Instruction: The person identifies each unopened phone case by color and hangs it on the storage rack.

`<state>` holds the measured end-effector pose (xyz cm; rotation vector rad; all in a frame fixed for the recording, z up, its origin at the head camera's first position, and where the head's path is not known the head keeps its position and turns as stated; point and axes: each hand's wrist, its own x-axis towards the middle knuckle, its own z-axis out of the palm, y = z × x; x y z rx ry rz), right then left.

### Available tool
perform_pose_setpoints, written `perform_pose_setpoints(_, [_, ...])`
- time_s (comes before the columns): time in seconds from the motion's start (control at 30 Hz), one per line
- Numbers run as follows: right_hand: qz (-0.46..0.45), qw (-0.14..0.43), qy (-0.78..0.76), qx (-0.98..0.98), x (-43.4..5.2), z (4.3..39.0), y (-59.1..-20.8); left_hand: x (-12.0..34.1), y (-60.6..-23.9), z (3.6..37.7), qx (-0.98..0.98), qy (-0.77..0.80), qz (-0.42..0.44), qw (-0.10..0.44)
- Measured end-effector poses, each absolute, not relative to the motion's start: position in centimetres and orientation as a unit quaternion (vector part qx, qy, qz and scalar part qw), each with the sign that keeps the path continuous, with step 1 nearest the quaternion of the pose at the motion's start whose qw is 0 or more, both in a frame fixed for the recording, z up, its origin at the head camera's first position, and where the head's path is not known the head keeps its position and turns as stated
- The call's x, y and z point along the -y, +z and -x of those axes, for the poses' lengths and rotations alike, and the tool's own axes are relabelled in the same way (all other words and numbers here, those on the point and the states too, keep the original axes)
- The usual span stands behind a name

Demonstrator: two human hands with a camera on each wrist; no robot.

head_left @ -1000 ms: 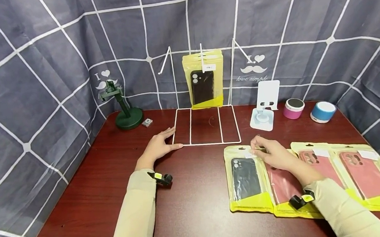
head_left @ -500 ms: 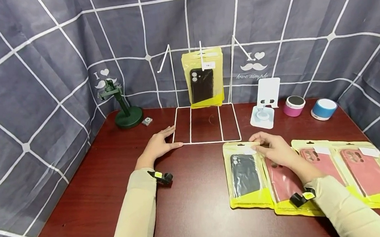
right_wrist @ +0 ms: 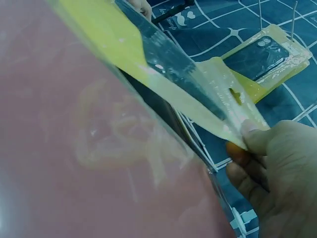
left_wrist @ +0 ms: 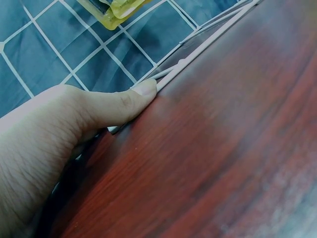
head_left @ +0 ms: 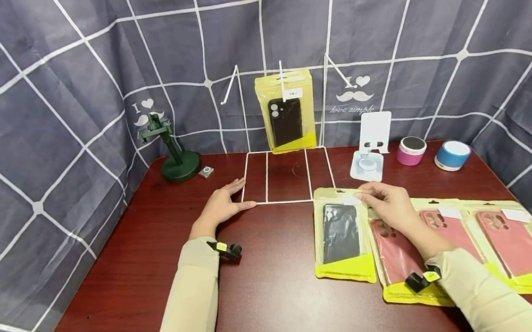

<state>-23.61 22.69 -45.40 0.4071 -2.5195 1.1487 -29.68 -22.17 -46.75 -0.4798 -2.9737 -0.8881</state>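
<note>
My right hand (head_left: 387, 205) pinches the top right corner of a yellow pouch (head_left: 345, 268) with a dark phone case inside, thumb above and fingers beneath. In the right wrist view the pouch (right_wrist: 183, 94) tilts up, its top edge between thumb and fingers. My left hand (head_left: 221, 205) rests at the front left corner of a white wire rack (head_left: 288, 202), thumb on the front wire, fingers along the side. Another pouch with a black phone case (head_left: 287, 121) hangs from the rack's middle hook. The left wrist view shows the thumb (left_wrist: 129, 104) on the wire.
Several yellow pouches with pink phone cases (head_left: 514, 243) lie at right. Behind them stand a white phone stand (head_left: 375, 131), a pink speaker (head_left: 411, 152) and a blue one (head_left: 453, 157). A green stand (head_left: 179, 166) and a small square gadget (head_left: 206, 172) sit back left.
The dark-case pouch has been lifted at its top edge and moved back toward the rack, away from the pink-case pouch beside it. The left hand has stayed put on the rack.
</note>
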Motion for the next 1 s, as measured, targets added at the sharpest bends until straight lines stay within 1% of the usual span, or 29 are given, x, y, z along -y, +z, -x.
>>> perform_pose_setpoints(0.13, [-0.108, 0.14, 0.454, 0.873, -22.6, 23.5, -45.1, 22.2, -46.8, 29.6, 0.947, -0.284, 0.15, -0.001])
perform_pose_setpoints(0.33, [-0.078, 0.069, 0.576, 0.81, -22.3, 23.1, -43.9, 22.2, -47.0, 29.8, 0.947, -0.286, 0.148, -0.003])
perform_pose_setpoints(0.5, [-0.07, 0.038, 0.641, 0.763, -21.7, 22.7, -42.2, 22.2, -47.0, 29.8, 0.948, -0.284, 0.146, -0.003])
perform_pose_setpoints(0.7, [-0.088, 0.034, 0.667, 0.739, -21.1, 21.8, -39.8, 22.2, -47.0, 29.9, 0.948, -0.282, 0.146, -0.002])
perform_pose_setpoints(1.0, [-0.124, 0.059, 0.71, 0.691, -20.2, 21.3, -36.9, 22.2, -47.1, 29.8, 0.951, -0.276, 0.141, -0.007])
